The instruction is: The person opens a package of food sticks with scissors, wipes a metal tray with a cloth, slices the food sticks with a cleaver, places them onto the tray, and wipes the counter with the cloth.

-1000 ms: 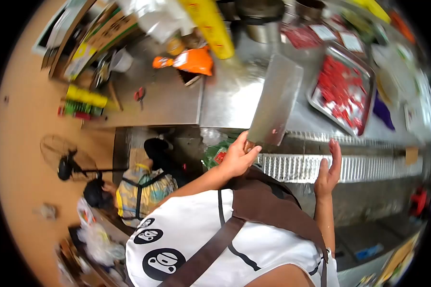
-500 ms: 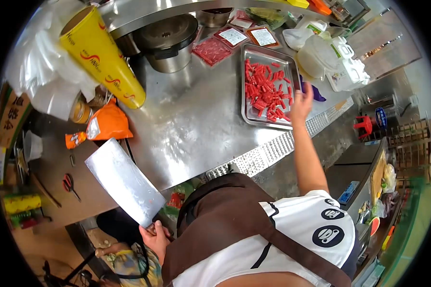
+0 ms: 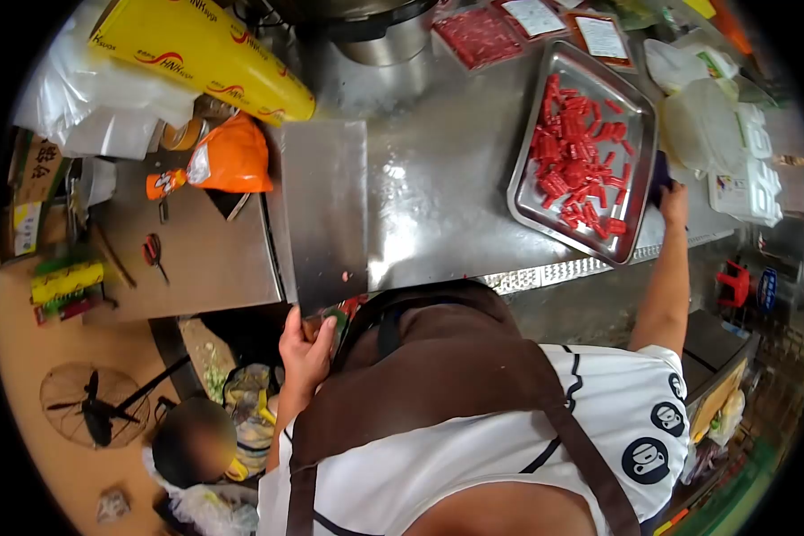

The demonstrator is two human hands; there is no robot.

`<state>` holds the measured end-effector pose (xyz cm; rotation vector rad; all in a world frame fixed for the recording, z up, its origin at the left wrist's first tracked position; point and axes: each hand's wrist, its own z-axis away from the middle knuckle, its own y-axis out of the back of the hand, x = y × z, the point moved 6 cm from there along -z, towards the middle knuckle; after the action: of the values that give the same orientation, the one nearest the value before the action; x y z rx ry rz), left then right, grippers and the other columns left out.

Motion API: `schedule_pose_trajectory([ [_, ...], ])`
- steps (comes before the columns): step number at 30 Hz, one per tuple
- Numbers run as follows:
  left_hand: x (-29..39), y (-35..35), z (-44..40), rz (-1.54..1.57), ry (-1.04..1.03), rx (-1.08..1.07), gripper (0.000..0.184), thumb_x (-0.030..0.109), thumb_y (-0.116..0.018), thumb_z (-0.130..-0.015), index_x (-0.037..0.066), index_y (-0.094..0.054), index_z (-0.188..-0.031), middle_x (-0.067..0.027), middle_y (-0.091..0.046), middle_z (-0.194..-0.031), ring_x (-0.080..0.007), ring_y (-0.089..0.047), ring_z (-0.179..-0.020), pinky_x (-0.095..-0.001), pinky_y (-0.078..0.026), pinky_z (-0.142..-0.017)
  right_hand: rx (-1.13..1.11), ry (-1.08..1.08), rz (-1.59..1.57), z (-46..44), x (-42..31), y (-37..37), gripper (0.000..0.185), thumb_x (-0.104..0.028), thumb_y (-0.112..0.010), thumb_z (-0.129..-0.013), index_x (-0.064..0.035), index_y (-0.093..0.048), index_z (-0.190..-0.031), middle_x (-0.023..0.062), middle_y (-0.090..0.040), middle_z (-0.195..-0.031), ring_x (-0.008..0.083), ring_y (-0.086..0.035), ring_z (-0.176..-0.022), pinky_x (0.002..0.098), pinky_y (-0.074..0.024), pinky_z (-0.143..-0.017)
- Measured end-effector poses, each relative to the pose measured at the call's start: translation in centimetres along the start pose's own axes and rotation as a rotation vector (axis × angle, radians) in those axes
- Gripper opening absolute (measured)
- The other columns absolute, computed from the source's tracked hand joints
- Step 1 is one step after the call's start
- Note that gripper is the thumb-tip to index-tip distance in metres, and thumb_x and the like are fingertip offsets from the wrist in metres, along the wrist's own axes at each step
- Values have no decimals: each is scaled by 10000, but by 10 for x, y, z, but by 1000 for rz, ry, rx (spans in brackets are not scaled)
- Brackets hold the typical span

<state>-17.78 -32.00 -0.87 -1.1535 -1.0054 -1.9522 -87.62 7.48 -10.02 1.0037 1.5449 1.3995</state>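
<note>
My left hand [image 3: 305,355] is closed on the handle of a wide cleaver [image 3: 324,210], whose broad blade points away from me over the steel table. At the tray's right side, my right hand [image 3: 675,207] has its fingers closed on a dark purple cloth [image 3: 660,179], largely hidden by the tray rim and my fingers. The metal tray [image 3: 529,204] next to it holds many short red pieces [image 3: 581,152], apparently cut meat or sausage, heaped towards the middle.
Packets of red meat [image 3: 478,36] lie behind the tray, near a lidded pot [image 3: 384,45]. White jugs [image 3: 746,170] stand to the right. On the left are a yellow roll [image 3: 214,62], an orange bag [image 3: 237,156] and scissors [image 3: 155,257]. A person [image 3: 196,438] sits below left, by a fan [image 3: 96,406].
The cleaver has swung from a leftward slant to pointing straight away, over the table's left edge. My right hand has moved down against the purple cloth. The view has shifted.
</note>
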Motion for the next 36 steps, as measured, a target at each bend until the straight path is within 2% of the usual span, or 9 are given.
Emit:
schedule_pose_trajectory([
  [3, 6, -10, -4, 52, 49, -20, 237, 44, -677, -861, 28, -565, -1069, 37, -543, -670, -30, -450, -506, -204, -362, -446, 83, -136, -113, 1, 27, 20, 376, -320, -583, -881, -3, -667, -1066, 259, -636, -1072, 403, -577, -1069, 446, -450, -905],
  [6, 8, -16, -7, 75, 31, 9, 217, 40, -664, -870, 21, -560, -1058, 35, -541, -672, -28, -441, -500, -205, -356, -443, 354, -295, -344, 10, 42, 84, 588, -448, -670, -822, 48, -635, -1137, 211, -667, -1087, 321, -624, -1018, 369, -445, -910],
  [9, 4, -18, -9, 133, 21, 0, 210, 33, -653, -876, 15, -550, -1058, 33, -536, -666, -28, -432, -490, -209, -351, -435, 383, -130, -1324, 49, -55, 161, 274, -101, -674, -859, 95, -643, -1048, 128, -666, -1005, 149, -632, -872, 251, -499, -795],
  [13, -4, -12, -13, 156, 3, -12, 207, 1, -607, -893, 22, -526, -1083, 0, -562, -745, -51, -455, -505, -207, -361, -442, 252, 158, -1320, 99, -204, 197, 247, -57, -649, -867, 94, -633, -1062, 120, -669, -1020, 135, -632, -905, 252, -501, -819],
  [15, -6, -7, -13, 241, 21, 43, 238, 24, -636, -884, 14, -531, -1099, 29, -527, -664, -29, -440, -494, -204, -358, -440, 339, 383, -974, 128, -302, 187, 165, -89, -673, -849, 24, -650, -967, 47, -658, -916, 125, -601, -810, 269, -488, -725],
  [17, -8, -3, -11, 284, -3, 55, 246, 24, -631, -889, 12, -526, -1112, 26, -529, -670, -34, -436, -489, -206, -361, -440, 320, 589, -583, 154, -404, 156, 237, -175, -693, -774, 12, -631, -906, 140, -610, -893, 280, -591, -848, 395, -480, -767],
  [22, -16, 13, -2, 260, 34, 72, 233, 31, -625, -895, 15, -521, -1103, 20, -525, -663, -47, -448, -483, -215, -365, -426, 59, 866, -478, 207, -552, 3, 527, -323, -620, -834, -82, -533, -1294, 163, -442, -1409, 379, -386, -1299, 478, -299, -1082],
  [31, -33, 16, 1, 380, 41, 91, 232, 15, -621, -892, 9, -522, -1102, 1, -549, -721, -52, -463, -505, -214, -381, -441, -339, 1272, -428, 340, -526, 27, 640, -326, -646, -820, -87, -443, -1377, 138, -384, -1459, 331, -279, -1390, 503, -201, -1137],
  [36, -31, 13, -11, 377, 45, 83, 246, 14, -620, -893, 8, -522, -1118, -5, -558, -742, -52, -458, -508, -220, -387, -437, -70, 871, -303, 262, -448, 20, 634, -167, -636, -795, -28, -420, -1374, 216, -363, -1450, 395, -309, -1361, 515, -223, -1114],
])
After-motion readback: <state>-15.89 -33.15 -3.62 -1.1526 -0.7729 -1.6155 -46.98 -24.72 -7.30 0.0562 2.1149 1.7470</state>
